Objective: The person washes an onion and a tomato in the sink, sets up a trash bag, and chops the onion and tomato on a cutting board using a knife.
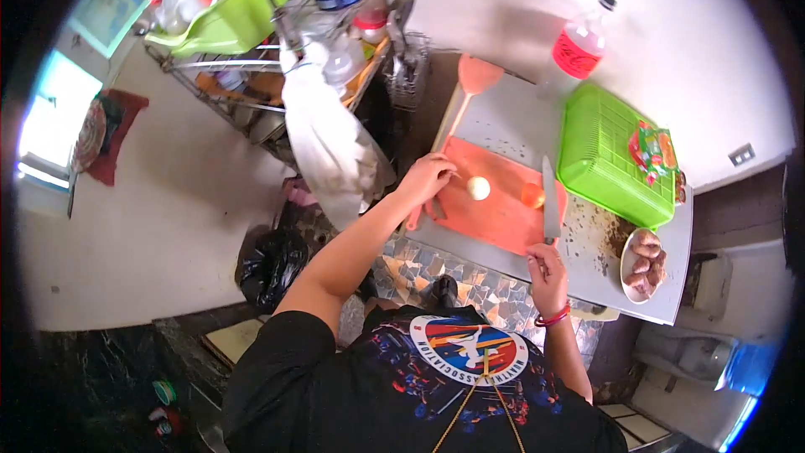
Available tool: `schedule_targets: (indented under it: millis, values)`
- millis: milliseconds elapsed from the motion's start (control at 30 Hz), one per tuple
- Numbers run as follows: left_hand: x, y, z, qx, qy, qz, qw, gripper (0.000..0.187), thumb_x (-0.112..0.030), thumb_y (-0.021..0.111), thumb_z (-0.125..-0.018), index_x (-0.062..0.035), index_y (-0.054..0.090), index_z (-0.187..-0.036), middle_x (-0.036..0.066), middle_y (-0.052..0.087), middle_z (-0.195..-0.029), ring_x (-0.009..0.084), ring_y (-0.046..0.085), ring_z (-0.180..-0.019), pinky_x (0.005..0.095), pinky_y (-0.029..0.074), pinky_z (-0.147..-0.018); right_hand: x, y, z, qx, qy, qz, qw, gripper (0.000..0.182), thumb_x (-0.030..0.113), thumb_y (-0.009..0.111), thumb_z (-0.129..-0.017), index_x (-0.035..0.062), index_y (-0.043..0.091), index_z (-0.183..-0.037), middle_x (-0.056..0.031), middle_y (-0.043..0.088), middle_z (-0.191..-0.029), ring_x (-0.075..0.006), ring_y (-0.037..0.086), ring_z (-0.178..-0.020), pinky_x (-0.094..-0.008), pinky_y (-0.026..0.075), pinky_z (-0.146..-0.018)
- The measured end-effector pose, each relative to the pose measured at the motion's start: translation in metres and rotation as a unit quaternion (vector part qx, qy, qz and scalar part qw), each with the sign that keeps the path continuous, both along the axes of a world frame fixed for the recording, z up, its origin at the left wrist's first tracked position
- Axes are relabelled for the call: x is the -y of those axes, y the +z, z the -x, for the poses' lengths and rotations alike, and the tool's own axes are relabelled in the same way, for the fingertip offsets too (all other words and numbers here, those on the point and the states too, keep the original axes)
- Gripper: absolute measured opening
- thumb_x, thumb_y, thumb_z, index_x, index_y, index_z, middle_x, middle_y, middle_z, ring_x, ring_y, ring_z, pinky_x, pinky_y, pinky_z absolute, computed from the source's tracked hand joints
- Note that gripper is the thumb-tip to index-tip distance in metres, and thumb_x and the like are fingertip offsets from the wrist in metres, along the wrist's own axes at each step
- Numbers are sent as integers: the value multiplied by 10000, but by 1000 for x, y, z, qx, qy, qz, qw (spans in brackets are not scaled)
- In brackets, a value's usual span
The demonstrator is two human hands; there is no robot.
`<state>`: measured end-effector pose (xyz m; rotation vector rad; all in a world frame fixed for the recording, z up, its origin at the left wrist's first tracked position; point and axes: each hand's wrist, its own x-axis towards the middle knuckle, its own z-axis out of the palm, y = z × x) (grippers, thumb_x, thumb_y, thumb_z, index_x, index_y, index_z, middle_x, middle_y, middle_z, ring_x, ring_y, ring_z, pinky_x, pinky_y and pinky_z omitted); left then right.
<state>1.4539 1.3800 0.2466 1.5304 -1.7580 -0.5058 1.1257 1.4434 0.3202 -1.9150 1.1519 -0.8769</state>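
Observation:
An orange-pink cutting board (496, 225) lies on the table before me. A peeled whitish onion (479, 188) sits left of its middle, and a red tomato (532, 195) lies to the right. At the board's left edge is my left hand (430, 175), its fingers drawn together near the onion but apart from it; whatever they pinch is too small to make out. A knife (550, 200) lies along the right side, blade pointing away from me. My right hand (547, 273) is closed at its dark handle, most of which the fingers hide.
Beyond the board are an orange spatula (480, 76) and a red-labelled bottle (579, 52). An upturned green basket (597, 147) carries a colourful packet (652, 151). A bowl of raw meat (644, 267) stands at the right edge. A wire rack (251, 63) with a hanging cloth (323, 130) is at left.

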Motion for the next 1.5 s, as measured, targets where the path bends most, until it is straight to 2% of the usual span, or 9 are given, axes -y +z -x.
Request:
schedule_targets:
  millis: [33,200,333,600,900,967,1267,1367,1500]
  values:
    - [-7,5,-6,-65,24,-16,997,147,-82,636,-794,-59,692,-928,138,636,-944,282,610,-920,342,481,-838,-1,4,-8,-6,-13,-14,1000,108,-4,586,-835,-12,611,-940,-133,616,-968,-245,604,-900,-329,488,-813]
    - [-109,34,-49,-421,92,-117,895,239,-134,636,-847,2,667,-1041,76,655,-965,150,596,-887,295,474,-822,-16,4,-64,-8,-5,-31,999,96,-14,549,-856,-18,600,-937,-103,603,-913,-198,577,-922,-329,456,-851]
    - [-229,-48,-112,-587,175,-167,773,274,-99,662,-840,6,641,-1092,50,650,-880,115,590,-799,261,491,-745,-46,-5,-153,4,59,-110,992,105,-26,529,-864,-24,591,-950,-116,593,-947,-196,569,-928,-309,461,-821]
    - [-464,-182,-302,-336,586,-119,728,204,-65,706,-757,-39,668,-955,56,639,-740,129,594,-660,287,484,-619,-83,29,-326,-86,288,-4,954,128,-15,537,-844,-17,588,-961,-152,598,-996,-269,573,-948,-336,460,-834]
    - [-563,-211,-439,-70,574,-310,754,249,-311,539,-882,-116,693,-899,173,667,-846,350,631,-864,427,483,-760,-106,37,-376,-142,289,5,947,140,-17,537,-838,-11,594,-966,-154,589,-1021,-267,575,-951,-332,464,-825]
    - [-592,-265,-467,135,487,-301,809,279,-324,538,-879,-94,692,-847,176,666,-862,355,631,-866,439,485,-781,-110,40,-377,-150,281,-1,948,139,-16,538,-838,-10,595,-964,-153,590,-1018,-270,577,-947,-335,464,-825]
    - [-539,-204,-502,-50,651,-414,635,424,-312,678,-737,-166,626,-1132,110,639,-1115,307,601,-1041,459,480,-865,-106,37,-347,-176,244,43,953,149,9,602,-813,6,615,-962,-151,607,-1013,-300,585,-972,-365,453,-870]
    - [-552,-236,-521,-9,588,-545,597,1223,-554,813,-569,-113,112,-1470,201,379,-1413,408,322,-1324,651,286,-1011,-111,48,-338,-171,210,43,962,146,20,604,-818,17,618,-963,-143,588,-1025,-305,575,-980,-354,458,-859]
    - [-534,-169,-495,51,584,-562,583,728,-490,788,-656,-63,535,-1188,197,464,-1338,367,412,-1264,603,363,-957,-116,51,-312,-161,173,25,971,147,28,612,-820,23,622,-967,-138,591,-1025,-302,581,-965,-353,466,-844]
